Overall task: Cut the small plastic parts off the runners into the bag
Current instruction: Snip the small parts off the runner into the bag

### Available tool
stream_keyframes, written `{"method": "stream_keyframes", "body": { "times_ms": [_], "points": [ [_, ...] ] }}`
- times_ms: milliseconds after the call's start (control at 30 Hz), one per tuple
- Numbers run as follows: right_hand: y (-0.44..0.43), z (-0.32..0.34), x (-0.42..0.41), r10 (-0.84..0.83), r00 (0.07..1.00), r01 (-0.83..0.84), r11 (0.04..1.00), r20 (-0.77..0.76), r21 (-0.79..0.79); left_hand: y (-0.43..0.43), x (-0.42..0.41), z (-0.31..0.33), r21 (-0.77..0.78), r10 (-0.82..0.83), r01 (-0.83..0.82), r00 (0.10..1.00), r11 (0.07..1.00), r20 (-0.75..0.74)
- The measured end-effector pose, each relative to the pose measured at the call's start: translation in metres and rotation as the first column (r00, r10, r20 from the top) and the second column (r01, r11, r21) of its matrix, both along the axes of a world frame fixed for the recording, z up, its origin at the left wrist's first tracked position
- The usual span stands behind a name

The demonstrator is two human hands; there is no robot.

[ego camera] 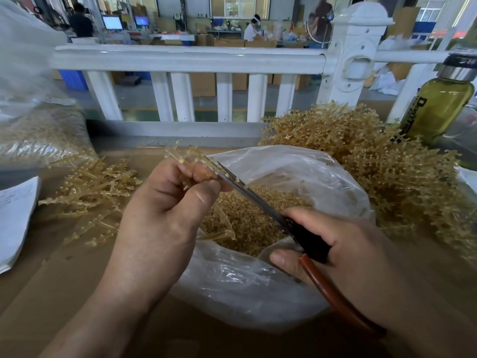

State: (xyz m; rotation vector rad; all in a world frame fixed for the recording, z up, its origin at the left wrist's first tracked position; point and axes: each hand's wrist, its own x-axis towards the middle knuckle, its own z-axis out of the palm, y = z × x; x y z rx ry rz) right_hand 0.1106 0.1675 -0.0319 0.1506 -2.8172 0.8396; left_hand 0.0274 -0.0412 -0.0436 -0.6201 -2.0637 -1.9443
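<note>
We see two bare hands working over a clear plastic bag (258,293) on a brown cardboard surface (77,280).

The left hand (165,202) has its fingers curled, and thumb and fingertips pinch a pale amber runner (180,157). The runner sticks out beyond the fingertips, up and away from us, with small knobs along its stem. More amber stems (227,229) hang below the left palm, over the bag's mouth.

The right hand (335,244) is curled round the handles of the scissors (258,198); one handle is black, the other reddish brown and runs back under the palm. The blades reach from the right fingers to the left fingertips and touch the runner there. They lie close together, and we cannot tell whether there is a gap between them.

The bag's open mouth lies directly beneath both sets of fingers and holds a heap of cut parts (247,220), small and amber.

Beyond the right fingers, on the far right, there is a big tangled pile of runners (374,171), with an olive-tinted bottle (438,104) standing behind it. To the outside of the left fingers lie scattered thin stems (95,187), a sheet of paper (15,218) and, farther off, a second filled bag (38,130). A white railing (185,58) crosses the view behind everything.
</note>
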Motion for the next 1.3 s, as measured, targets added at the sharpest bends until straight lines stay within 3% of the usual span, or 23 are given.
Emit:
{"method": "stream_keyframes", "body": {
  "times_ms": [1300],
  "points": [
    [0.0023,-0.0002,-0.0004,0.005,1.000,-0.005,1.000,-0.020,-0.011,-0.0013,-0.0056,-0.0028,0.126,-0.118,0.111,0.991,0.986,0.056]
  ]
}}
